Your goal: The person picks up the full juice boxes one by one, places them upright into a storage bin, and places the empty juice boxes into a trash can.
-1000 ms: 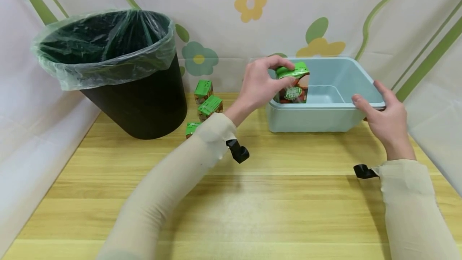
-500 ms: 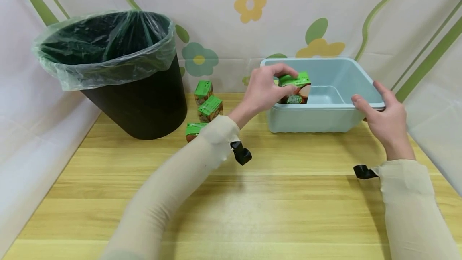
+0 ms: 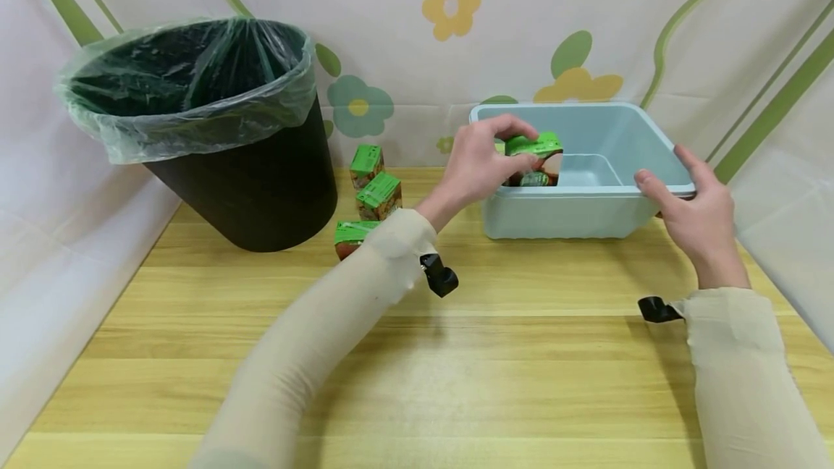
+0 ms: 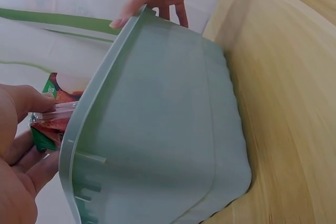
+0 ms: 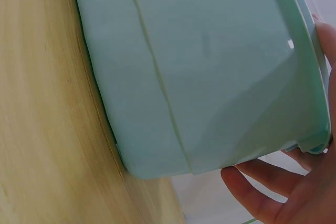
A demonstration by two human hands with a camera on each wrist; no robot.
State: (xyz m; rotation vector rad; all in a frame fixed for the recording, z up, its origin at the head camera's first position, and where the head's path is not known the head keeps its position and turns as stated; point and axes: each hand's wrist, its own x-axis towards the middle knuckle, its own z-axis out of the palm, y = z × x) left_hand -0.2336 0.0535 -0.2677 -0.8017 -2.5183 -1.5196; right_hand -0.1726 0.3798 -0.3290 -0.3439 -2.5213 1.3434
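My left hand [image 3: 482, 161] pinches a small green-topped carton [image 3: 544, 158] between thumb and fingers. The carton is partly inside the left end of a light blue plastic bin [image 3: 560, 216], its lower part hidden behind the front wall. In the left wrist view the carton [image 4: 58, 114] shows a red side with clear wrap, beside the bin's rim. My right hand [image 3: 700, 201] grips the bin's right front corner, thumb over the rim. From the right wrist view, the fingers [image 5: 252, 192] of that hand lie against the bin's outer end.
Several green-topped cartons [image 3: 380, 194] stand left of my left forearm, one partly covered by the sleeve. A black trash can [image 3: 260, 194] with a clear liner stands at the left. A flower-printed curtain [image 3: 404, 42] hangs behind the wooden table [image 3: 508, 382].
My left hand has moved slightly right and down, lowering the carton further into the bin. The right hand keeps its grip on the corner.
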